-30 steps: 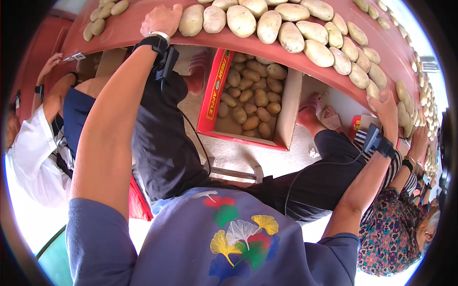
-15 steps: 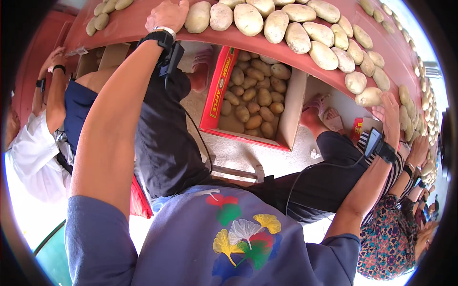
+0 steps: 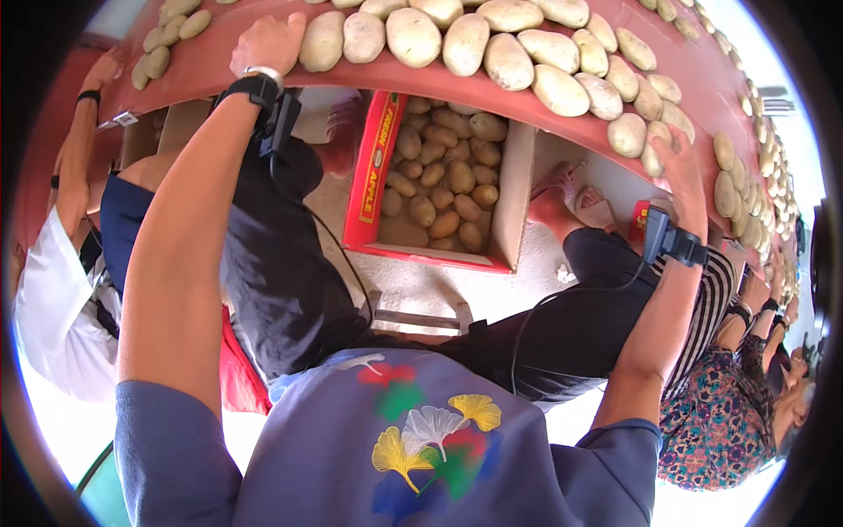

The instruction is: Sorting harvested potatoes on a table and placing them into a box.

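potatoes (image 3: 413,38) on table (image 3: 200,68); box (image 3: 515,189) seemingly beneath its edge

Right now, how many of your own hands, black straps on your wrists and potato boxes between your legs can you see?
Left hand and right hand: 2
Black wrist straps: 2
Potato box: 1
Total: 5
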The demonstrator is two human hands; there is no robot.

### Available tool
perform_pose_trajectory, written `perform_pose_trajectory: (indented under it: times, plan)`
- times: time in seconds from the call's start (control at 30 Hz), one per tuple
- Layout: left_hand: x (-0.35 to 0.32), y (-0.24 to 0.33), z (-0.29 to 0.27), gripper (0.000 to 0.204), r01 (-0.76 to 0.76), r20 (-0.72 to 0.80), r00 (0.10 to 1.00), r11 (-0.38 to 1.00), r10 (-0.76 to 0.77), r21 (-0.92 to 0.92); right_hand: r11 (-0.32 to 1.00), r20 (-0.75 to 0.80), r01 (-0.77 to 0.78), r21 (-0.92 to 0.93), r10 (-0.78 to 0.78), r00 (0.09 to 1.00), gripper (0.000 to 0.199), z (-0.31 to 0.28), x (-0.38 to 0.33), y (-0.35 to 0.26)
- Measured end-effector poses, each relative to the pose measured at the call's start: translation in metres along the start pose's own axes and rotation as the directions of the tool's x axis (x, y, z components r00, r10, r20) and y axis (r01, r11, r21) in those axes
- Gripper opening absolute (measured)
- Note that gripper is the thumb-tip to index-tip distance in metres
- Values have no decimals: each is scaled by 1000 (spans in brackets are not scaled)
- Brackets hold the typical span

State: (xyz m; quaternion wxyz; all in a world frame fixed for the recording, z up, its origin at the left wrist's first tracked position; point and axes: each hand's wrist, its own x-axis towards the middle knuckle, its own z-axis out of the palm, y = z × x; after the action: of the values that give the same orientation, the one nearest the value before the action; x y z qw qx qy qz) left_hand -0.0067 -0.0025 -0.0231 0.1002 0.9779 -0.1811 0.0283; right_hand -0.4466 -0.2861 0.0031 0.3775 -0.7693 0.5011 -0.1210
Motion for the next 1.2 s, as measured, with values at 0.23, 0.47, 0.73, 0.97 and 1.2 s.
perform_pose_trajectory:
  times: [0.23,0.47,0.73,0.97,1.2]
  plan:
    - [2,-1,1,63,40,-3,999,999,-40,4,748,180,-107,655,-17,984,51,-14,-34,-31]
    - [3,-4,2,63,4,-5,1000,1000,-4,7,929,653,246,278,-370,660,51,78,-66,-83]
    - [2,-8,0,61,0,-8,1000,1000,0,-7,847,562,270,458,-511,650,37,71,-54,-79]
    - [-4,-8,-3,63,20,-20,1000,1000,-21,-24,914,-28,384,-128,-391,920,37,24,-16,-30]
    - [-3,-10,-5,64,-5,-25,1000,999,5,-33,856,-10,340,-390,-373,928,52,40,-29,-30]
